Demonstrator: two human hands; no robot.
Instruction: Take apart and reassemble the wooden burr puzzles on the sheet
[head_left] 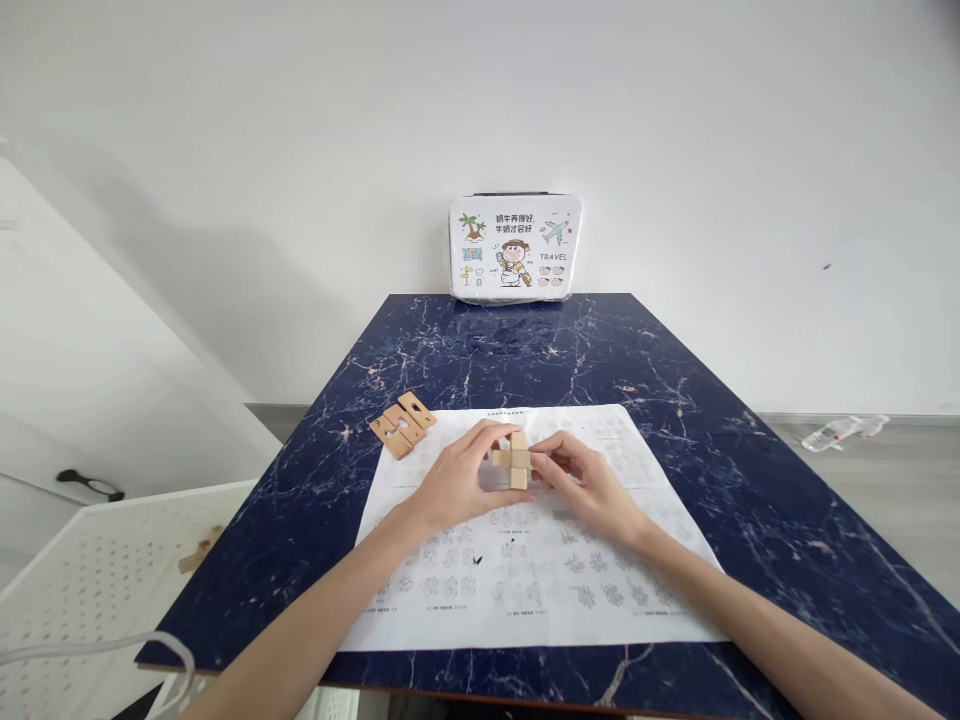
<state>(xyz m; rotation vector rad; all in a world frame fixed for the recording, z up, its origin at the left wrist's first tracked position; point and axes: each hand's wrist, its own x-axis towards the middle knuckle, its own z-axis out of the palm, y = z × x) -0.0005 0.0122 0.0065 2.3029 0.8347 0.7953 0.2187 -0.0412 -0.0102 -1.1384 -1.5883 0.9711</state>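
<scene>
A: What is held at the centre of the frame?

B: A small cross-shaped puzzle of pale interlocked wooden bars (pixel 516 463) is held just above the white printed instruction sheet (pixel 525 560), which is spread on the dark blue marble-patterned table (pixel 675 380). It is pinched from the left by the left hand (pixel 457 480) and from the right by the right hand (pixel 585 480); both are closed on it with fingertips and thumbs.

A: How can it be expected to handle?

B: It is judged to be light, stiff and dry, with smooth square edges. The bars may slide apart if pressed along their length, so it would best be gripped on the protruding ends of opposite bars, with the crossing kept pressed together.

A: Are other pieces seen?

B: Three flat notched wooden bars (pixel 403 424) are laid side by side at the sheet's upper left corner. Another wooden piece (pixel 199 550) is seen in the white perforated basket (pixel 97 580) at the lower left of the frame.

A: Can any writing be read?

B: "TRAVEL" is printed on the white cartoon-decorated case (pixel 514 248) stood against the wall at the table's far edge, under Chinese characters and an aeroplane drawing. The diagrams on the sheet are too small to be read.
</scene>
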